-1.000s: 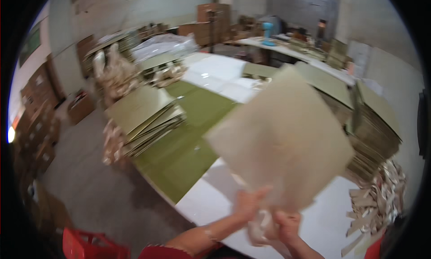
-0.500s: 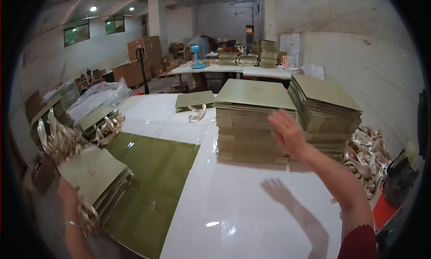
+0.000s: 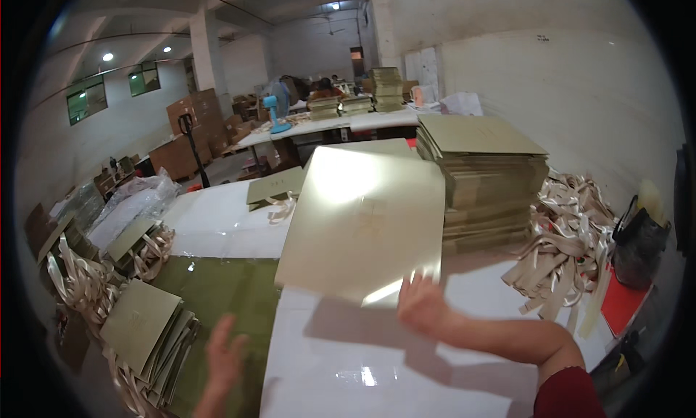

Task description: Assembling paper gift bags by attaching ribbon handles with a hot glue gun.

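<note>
My right hand (image 3: 423, 305) grips the near edge of a flat pale-gold paper bag (image 3: 348, 237), which is lifted and tilted over the white table. Light glares off its surface. Behind it, a stack of the same flat bags is mostly hidden. My left hand (image 3: 225, 353), a little blurred, hangs over the olive-green mat (image 3: 250, 287) with its fingers apart and nothing in them. To its left lies a pile of gold bags (image 3: 145, 327) with satin ribbon handles, fanned at the edge.
A tall stack of flat bags (image 3: 489, 179) stands at the right, beside a heap of beige ribbons (image 3: 562, 251). Another ribbon-handled bag (image 3: 275, 187) lies farther back. A blue fan (image 3: 276, 113) stands on a far table, and a pallet jack (image 3: 194, 150) is beyond the left side.
My right hand has taken a flat bag off the near stack and brought it toward me. My left hand has let go of the left pile and moved right. The view has shifted right.
</note>
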The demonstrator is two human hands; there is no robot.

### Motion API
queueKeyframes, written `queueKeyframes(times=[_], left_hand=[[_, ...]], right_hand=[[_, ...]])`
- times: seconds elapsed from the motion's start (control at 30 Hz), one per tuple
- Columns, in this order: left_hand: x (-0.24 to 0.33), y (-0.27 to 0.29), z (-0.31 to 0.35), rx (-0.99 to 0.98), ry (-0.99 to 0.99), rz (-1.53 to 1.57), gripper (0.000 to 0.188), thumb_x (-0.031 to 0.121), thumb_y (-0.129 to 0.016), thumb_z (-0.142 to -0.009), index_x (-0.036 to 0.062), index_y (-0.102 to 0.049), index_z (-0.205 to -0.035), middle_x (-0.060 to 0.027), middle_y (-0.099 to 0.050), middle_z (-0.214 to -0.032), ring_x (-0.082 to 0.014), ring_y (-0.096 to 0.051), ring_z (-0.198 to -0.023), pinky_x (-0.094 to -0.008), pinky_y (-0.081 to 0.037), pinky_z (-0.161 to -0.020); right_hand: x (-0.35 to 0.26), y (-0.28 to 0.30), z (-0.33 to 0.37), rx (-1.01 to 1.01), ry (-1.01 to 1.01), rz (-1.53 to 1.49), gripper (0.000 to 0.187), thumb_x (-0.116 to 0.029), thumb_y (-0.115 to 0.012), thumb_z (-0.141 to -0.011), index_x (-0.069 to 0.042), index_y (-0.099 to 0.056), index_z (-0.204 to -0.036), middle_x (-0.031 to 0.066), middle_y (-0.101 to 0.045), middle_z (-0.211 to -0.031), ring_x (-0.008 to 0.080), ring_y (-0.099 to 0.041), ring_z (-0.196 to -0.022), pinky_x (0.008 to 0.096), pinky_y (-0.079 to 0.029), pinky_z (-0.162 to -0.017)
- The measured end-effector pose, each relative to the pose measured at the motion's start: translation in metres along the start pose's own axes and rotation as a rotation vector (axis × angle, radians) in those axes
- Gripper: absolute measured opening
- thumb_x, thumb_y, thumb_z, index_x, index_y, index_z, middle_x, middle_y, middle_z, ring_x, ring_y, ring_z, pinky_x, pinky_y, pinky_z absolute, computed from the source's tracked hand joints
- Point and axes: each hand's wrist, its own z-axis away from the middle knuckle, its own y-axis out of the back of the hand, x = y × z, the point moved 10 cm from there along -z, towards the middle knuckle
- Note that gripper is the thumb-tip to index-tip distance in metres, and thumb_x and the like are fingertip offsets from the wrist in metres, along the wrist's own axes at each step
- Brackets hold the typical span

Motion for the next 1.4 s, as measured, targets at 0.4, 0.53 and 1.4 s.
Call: queueKeyframes(times=[0.4, 0.53, 1.4], left_hand=[[0.164, -0.283, 0.116, -0.825, -0.685, -0.031, 0.045, 0.031, -0.053, -0.089, 0.0076, -0.047, -0.128, -0.0131, -0.046, -0.134, -0.0315, -0.038, -0.128, -0.0466, -0.029, -0.105], [0.194, -0.303, 0.086, -0.616, -0.724, -0.209, 0.04, 0.03, -0.058, -0.086, 0.005, -0.054, -0.118, -0.0165, -0.049, -0.128, -0.0311, -0.042, -0.122, -0.0502, -0.03, -0.103], [0.136, -0.277, 0.074, -0.979, 0.237, 0.246, 0.045, 0.042, -0.059, -0.085, 0.006, -0.056, -0.112, -0.0102, -0.064, -0.095, -0.0206, -0.064, -0.082, -0.0348, -0.053, -0.071]], right_hand=[[-0.059, 0.031, 0.182, -0.454, 0.357, -0.975, 0.07, -0.045, -0.06, -0.08, -0.005, -0.038, -0.133, 0.024, -0.038, -0.131, 0.043, -0.035, -0.124, 0.058, -0.028, -0.1], [-0.046, 0.012, 0.202, -0.383, 0.239, -0.984, 0.065, -0.039, -0.064, -0.078, 0.002, -0.043, -0.125, 0.0253, -0.041, -0.128, 0.0406, -0.039, -0.121, 0.0499, -0.033, -0.099], [0.118, -0.016, 0.23, -0.354, -0.76, -1.708, 0.06, -0.025, -0.065, -0.078, 0.001, -0.044, -0.128, 0.0214, -0.05, -0.127, 0.029, -0.049, -0.117, 0.0369, -0.041, -0.097]])
